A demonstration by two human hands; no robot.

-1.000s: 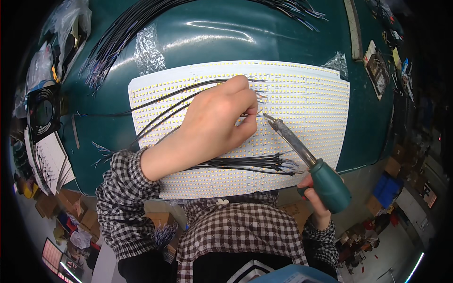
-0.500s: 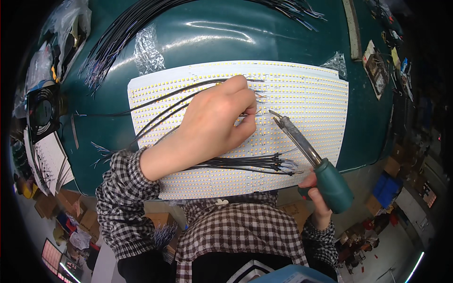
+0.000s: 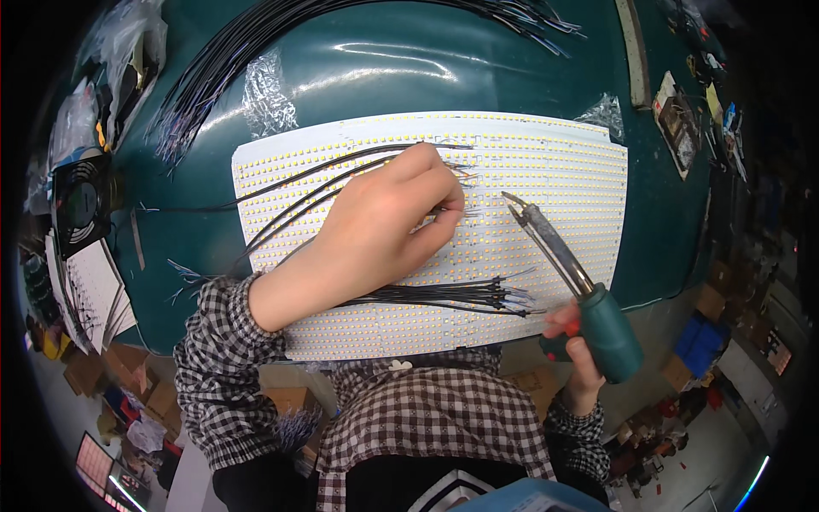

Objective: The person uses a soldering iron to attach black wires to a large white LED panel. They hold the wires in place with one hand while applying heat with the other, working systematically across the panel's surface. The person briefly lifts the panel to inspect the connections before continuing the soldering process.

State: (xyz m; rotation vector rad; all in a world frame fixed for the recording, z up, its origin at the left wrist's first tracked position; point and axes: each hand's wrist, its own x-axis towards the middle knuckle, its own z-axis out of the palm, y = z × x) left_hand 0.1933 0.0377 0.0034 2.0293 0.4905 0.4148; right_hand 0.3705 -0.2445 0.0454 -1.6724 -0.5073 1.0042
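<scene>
A white panel of LED strips (image 3: 554,222), dotted with yellow LEDs, lies on the green table. Across its middle rests my left hand (image 3: 397,205), thumb and forefinger pinched on the end of a black cable, which is mostly hidden under the hand. Other black cables (image 3: 311,177) run from the left onto the panel, their thin ends near its middle. My right hand (image 3: 583,358) grips a soldering gun (image 3: 616,337) with a green handle and a red trigger. Its tip points up-left, over the panel and apart from my left hand. Below my left hand lies a bundle of black cables (image 3: 426,295) with stripped ends.
A large bundle of black cables (image 3: 247,51) curves along the table's far side. At the left stand a small black fan (image 3: 81,200) and a stack of paper (image 3: 94,282). A stained solder tray (image 3: 676,124) and a long bar (image 3: 634,55) lie at the far right.
The soldering gun's tip has moved a little right and away, widening its gap from my left hand. My left hand has shifted only slightly, still pinching.
</scene>
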